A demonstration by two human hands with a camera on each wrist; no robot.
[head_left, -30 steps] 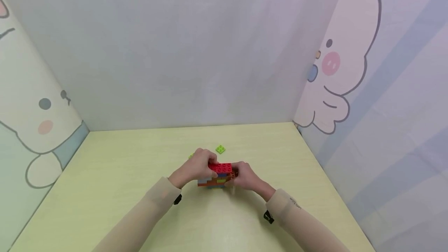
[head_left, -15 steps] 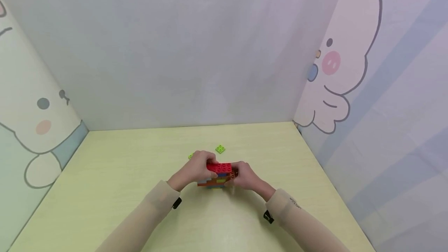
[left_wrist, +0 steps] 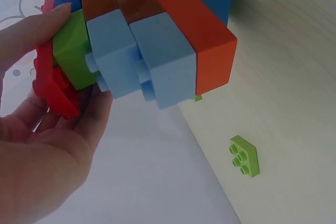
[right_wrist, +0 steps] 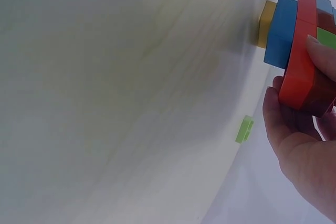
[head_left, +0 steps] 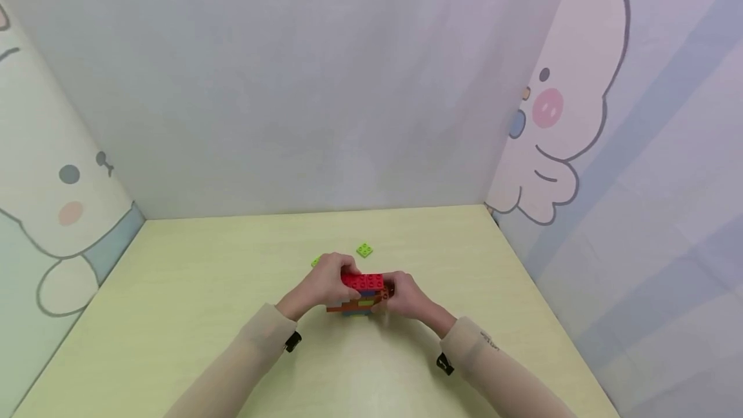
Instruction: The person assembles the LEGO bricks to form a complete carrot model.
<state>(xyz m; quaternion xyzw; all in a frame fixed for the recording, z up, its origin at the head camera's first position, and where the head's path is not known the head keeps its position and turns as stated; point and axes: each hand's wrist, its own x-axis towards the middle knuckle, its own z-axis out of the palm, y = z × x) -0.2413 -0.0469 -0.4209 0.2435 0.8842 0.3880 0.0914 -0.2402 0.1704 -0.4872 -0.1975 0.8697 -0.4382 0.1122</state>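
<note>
Both hands hold one stack of coloured building blocks [head_left: 367, 302] near the middle of the table. In the left wrist view the left hand [left_wrist: 58, 150] grips the red studded top bricks [left_wrist: 47, 72], its thumb against a green brick [left_wrist: 73, 51]. Light blue bricks [left_wrist: 163, 61] and a long orange-red brick [left_wrist: 205, 40] lie below that layer. The right hand [right_wrist: 302, 145] holds the stack's other end, fingers under the orange-red layer and thumb on its side. A blue brick [right_wrist: 282, 32] and a yellow brick [right_wrist: 266, 23] form the bottom. The palms hide part of the stack.
A lime green flat block [head_left: 364, 250] lies on the table [head_left: 232, 276] behind the stack. Another lime green block [head_left: 315, 261] is partly covered by the left hand. Curtain walls [head_left: 325, 82] with cartoon prints stand at the back and sides.
Hardly anything moves. The left hand has shifted very slightly to the left on the stack, while the right hand keeps its grip. The whole head view has tilted a little.
</note>
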